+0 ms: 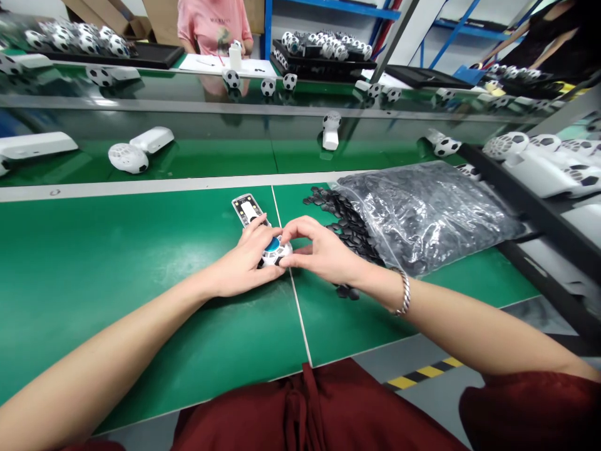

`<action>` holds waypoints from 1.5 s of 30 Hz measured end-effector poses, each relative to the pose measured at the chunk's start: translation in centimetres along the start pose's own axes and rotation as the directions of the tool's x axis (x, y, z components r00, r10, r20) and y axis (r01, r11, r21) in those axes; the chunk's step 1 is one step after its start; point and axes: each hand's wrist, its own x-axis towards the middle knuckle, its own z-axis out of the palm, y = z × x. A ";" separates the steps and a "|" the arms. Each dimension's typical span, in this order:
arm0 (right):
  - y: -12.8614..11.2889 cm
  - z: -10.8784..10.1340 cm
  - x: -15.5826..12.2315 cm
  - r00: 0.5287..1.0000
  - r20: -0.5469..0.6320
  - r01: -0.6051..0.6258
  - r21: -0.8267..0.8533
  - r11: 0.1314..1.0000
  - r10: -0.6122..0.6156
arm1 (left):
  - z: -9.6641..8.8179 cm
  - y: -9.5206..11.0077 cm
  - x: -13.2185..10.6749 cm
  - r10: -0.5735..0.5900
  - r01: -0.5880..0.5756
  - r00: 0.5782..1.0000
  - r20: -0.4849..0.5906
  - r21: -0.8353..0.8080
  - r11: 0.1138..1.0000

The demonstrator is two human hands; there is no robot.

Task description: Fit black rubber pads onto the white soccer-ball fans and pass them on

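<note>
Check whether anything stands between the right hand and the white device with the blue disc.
Nothing visible does. The right hand is at the edge of the white device; the left hand lies over its other side. The black pieces and plastic bag lie to the right, not between.

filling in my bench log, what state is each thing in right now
Ball-ended unit: lying down, held
Left hand: holding the unit
Right hand: curled, at the unit's edge
Plastic bag: open, lying down
Black pieces: loose, partly spilled out
Bracelet: worn on the right wrist
</note>
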 end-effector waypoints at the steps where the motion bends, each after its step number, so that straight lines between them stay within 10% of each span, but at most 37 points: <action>1: 0.0 0.0 0.0 1.000 -0.009 -0.012 0.015 1.000 0.012 | 0.0 0.0 0.0 -0.002 0.002 1.000 0.003 -0.005 1.000; 13: 0.5 -0.2 0.4 0.998 0.036 0.065 -0.155 0.986 -0.061 | 0.2 0.0 0.3 0.020 -0.020 0.999 -0.026 0.018 1.000; 22: 0.4 0.3 0.9 0.992 0.025 -0.117 -0.093 0.989 0.120 | 2.0 -0.1 1.0 0.020 0.002 0.969 -0.246 0.088 0.996; 38: 0.7 -0.3 1.8 0.997 0.001 0.070 -0.330 0.941 -0.074 | 2.2 -0.4 0.7 -0.014 0.027 0.940 -0.342 0.032 0.999; 42: 3.2 -4.7 1.1 0.982 -0.094 0.025 -0.792 0.610 -0.161 | -0.5 -0.8 0.2 -0.001 -0.010 0.981 -0.195 -0.052 0.999; 45: 5.6 -7.5 0.4 0.989 -0.104 -0.071 -0.954 0.293 -0.102 | -3.8 -2.7 1.5 -0.124 0.139 0.911 -0.394 0.011 0.990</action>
